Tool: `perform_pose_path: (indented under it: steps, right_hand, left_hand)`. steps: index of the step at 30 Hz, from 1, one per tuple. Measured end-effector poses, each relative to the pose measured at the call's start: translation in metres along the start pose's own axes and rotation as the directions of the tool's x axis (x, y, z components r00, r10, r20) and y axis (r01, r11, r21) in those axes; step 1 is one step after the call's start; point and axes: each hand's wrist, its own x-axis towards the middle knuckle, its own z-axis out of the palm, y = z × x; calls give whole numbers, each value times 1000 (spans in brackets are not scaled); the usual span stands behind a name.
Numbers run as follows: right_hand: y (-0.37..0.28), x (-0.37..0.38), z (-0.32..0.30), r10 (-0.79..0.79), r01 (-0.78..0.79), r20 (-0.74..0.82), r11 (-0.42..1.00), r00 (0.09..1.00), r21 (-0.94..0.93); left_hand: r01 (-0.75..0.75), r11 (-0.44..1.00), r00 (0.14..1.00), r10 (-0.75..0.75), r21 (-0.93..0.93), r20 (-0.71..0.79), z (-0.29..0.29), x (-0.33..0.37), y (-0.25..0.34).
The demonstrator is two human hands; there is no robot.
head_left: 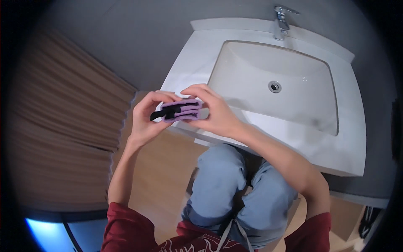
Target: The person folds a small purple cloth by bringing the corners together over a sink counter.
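Note:
Between my two hands is a small purple folded bundle (183, 110) with black inner layers and a black strap or tab sticking out at its left end; its exact kind does not show. My left hand (146, 114) is closed around the left end, with fingers on the far side and the thumb near the black strap. On the right end my right hand (217, 112) grips it, its fingers curled over the far edge and the thumb side below. The bundle is held up over the front left corner of the white washbasin counter (184, 69).
A white sink basin (256, 63) with a round metal drain (274, 86) lies to the right. Behind it stands a chrome faucet (280, 26). Brown pleated curtain (63, 126) hangs at the left. My knees in blue trousers (220, 176) are below the counter, above a wooden floor (161, 168).

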Motion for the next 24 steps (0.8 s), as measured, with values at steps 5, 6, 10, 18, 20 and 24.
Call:
perform_pose_path:
  steps: [5,6,10,18,20,24]
  right_hand:
    - [-3,9,15,-323,289,-102,923,941,-255]
    - [2,8,13,-313,284,-76,922,947,-262]
    - [18,15,13,-294,217,-88,847,952,-485]
    - [35,24,16,-96,179,154,668,983,-723]
    - [31,24,17,-34,159,182,665,983,-730]
    - [31,17,7,31,121,210,730,977,-672]
  left_hand:
    - [-108,957,958,173,270,-228,3,-26,-16]
    - [-78,947,937,176,311,-301,12,-25,-21]
    - [359,903,757,-430,-237,-492,37,-27,-33]
    - [460,888,795,-402,18,-455,25,-35,-73]
    - [437,894,808,-343,97,-478,20,-40,-85]
    - [338,930,876,-255,145,-408,13,-43,-95]
